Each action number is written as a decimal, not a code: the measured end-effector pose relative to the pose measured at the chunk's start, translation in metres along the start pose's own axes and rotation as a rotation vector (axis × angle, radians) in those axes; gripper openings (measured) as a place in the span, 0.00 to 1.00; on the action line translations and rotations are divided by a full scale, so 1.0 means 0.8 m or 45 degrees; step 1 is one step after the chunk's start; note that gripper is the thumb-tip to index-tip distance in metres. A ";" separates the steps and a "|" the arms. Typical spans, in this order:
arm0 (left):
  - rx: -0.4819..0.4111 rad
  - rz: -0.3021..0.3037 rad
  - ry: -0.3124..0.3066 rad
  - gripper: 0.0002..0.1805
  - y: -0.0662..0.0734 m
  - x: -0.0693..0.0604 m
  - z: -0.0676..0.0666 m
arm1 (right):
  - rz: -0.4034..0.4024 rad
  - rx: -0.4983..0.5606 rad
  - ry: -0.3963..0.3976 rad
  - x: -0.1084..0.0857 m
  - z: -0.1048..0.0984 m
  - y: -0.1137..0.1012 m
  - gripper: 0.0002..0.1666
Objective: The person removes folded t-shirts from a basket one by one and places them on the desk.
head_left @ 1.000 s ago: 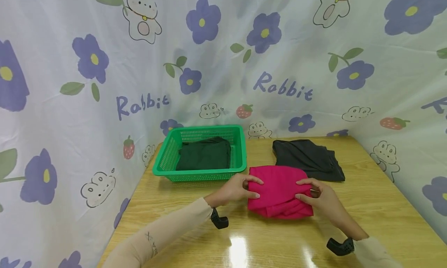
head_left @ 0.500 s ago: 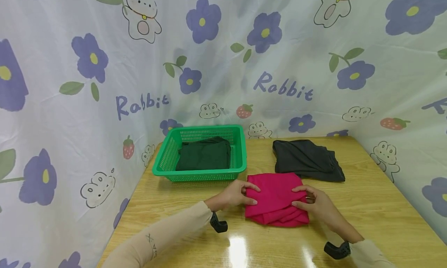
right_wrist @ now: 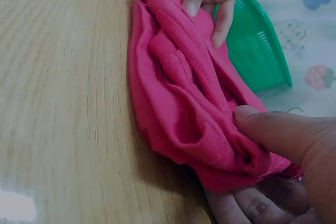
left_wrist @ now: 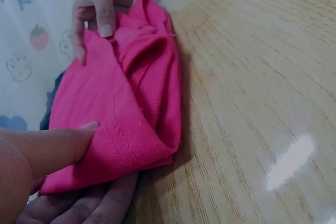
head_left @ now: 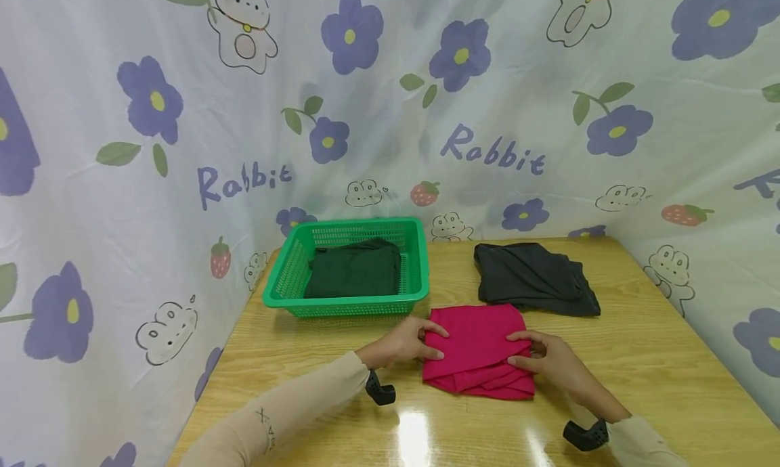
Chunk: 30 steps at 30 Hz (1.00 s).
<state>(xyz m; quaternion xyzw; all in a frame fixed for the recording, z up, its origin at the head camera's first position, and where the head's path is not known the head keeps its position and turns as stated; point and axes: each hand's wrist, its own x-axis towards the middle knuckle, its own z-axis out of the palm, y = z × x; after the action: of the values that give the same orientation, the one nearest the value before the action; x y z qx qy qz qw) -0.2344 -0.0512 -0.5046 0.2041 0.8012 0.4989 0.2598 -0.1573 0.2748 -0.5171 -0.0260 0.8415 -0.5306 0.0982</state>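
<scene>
A folded pink cloth lies on the table in front of the person, its layered folds facing the near side. The left hand grips its left edge; in the left wrist view the thumb of that hand lies on top and the other fingers are under the cloth. At the right edge, the right hand holds the cloth likewise. The right wrist view shows this hand with its thumb on the folds and fingers beneath.
A green basket holding a folded dark green cloth stands at the back left of the wooden table. Dark grey folded cloth lies at the back right, just behind the pink one. A patterned curtain hangs behind.
The pink cloth has moved toward the person and slightly left, with both hands holding it, and now lies flatter. It overlaps the dark grey cloth less than before.
</scene>
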 end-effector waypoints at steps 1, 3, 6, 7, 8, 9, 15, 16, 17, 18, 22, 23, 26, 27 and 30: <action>-0.003 -0.005 0.000 0.19 0.001 0.000 0.000 | -0.001 -0.009 -0.005 0.001 0.000 0.001 0.32; 0.003 -0.009 -0.003 0.19 0.002 -0.001 0.000 | -0.006 -0.029 -0.001 0.002 -0.001 0.003 0.32; 0.029 -0.003 -0.006 0.20 0.005 -0.001 0.000 | -0.007 -0.054 0.010 0.004 -0.002 0.004 0.32; 0.043 -0.002 -0.006 0.20 0.006 -0.001 0.000 | -0.009 -0.060 0.011 0.004 -0.002 0.004 0.32; 0.057 0.000 -0.006 0.20 0.007 -0.001 -0.001 | 0.001 -0.061 0.017 0.004 -0.002 0.003 0.32; 0.073 0.000 -0.007 0.20 0.007 -0.001 -0.001 | 0.004 -0.061 0.018 0.004 -0.002 0.003 0.33; 0.167 0.012 -0.009 0.20 0.009 -0.002 -0.001 | -0.003 -0.088 0.026 0.005 -0.002 0.000 0.32; 0.176 0.016 -0.011 0.20 0.009 -0.002 -0.001 | -0.002 -0.092 0.029 0.005 -0.002 0.000 0.32; 0.183 0.021 -0.013 0.20 0.009 -0.002 -0.001 | -0.002 -0.096 0.028 0.005 -0.002 0.000 0.32; 0.187 0.022 -0.017 0.20 0.009 -0.002 0.000 | -0.003 -0.101 0.026 0.005 -0.002 0.000 0.32; 0.202 0.023 -0.023 0.20 0.008 -0.002 0.001 | 0.014 -0.094 0.028 0.005 -0.001 0.003 0.32; 0.206 0.022 -0.022 0.19 0.007 -0.003 0.001 | 0.016 -0.094 0.028 0.005 0.000 0.004 0.31; 0.214 0.020 -0.020 0.19 0.006 -0.003 0.001 | 0.017 -0.099 0.032 0.005 0.000 0.005 0.31; 0.211 0.022 -0.022 0.19 0.006 -0.003 0.001 | 0.016 -0.100 0.033 0.005 0.000 0.005 0.31; 0.200 0.026 -0.029 0.19 0.006 -0.004 0.002 | 0.008 -0.098 0.030 0.005 0.000 0.005 0.31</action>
<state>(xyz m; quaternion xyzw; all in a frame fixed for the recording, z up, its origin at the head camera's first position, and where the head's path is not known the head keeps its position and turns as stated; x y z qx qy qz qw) -0.2310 -0.0499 -0.5001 0.2376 0.8327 0.4349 0.2470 -0.1610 0.2761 -0.5214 -0.0207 0.8624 -0.4979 0.0888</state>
